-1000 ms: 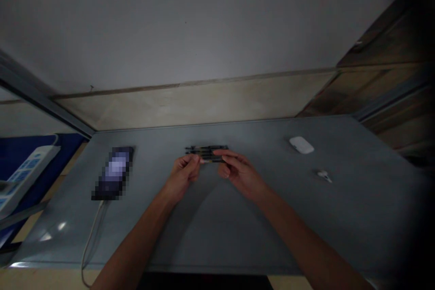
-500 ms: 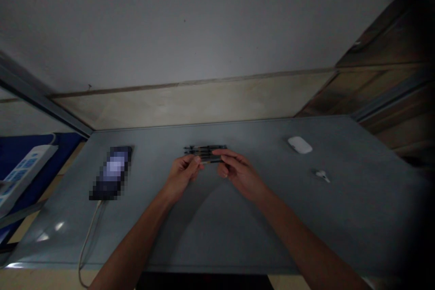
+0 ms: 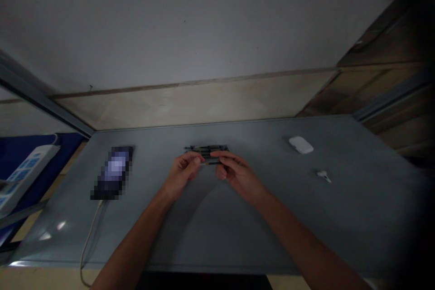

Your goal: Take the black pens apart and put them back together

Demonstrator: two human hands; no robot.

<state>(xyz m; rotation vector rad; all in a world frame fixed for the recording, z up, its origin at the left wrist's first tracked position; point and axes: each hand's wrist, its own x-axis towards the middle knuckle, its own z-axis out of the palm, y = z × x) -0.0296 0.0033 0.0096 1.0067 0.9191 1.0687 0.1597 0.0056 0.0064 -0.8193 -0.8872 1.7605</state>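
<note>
Left hand (image 3: 185, 168) and right hand (image 3: 237, 170), working over the middle of a grey table (image 3: 224, 235). The left hand pinches, between thumb and forefinger, the left end of a slim pen (image 3: 213, 163); the right hand grips the dark right end in its fingertips. The pen lies crosswise between the two hands, on the near side of a row of pens (image 3: 206, 148), which is partly hidden by the fingers. Compared with one second earlier, the right forefinger has shifted slightly leftward, and the left forefinger reaches farther toward it, so that the gap between the fingertips is narrower. The row shows no clear displacement. Farther out, on the right, a white case (image 3: 301, 144) and a white earbud (image 3: 324, 176) remain apart from each other; on the left, a phone (image 3: 113, 172) with its cable (image 3: 89, 240) is likewise unmoved.
</note>
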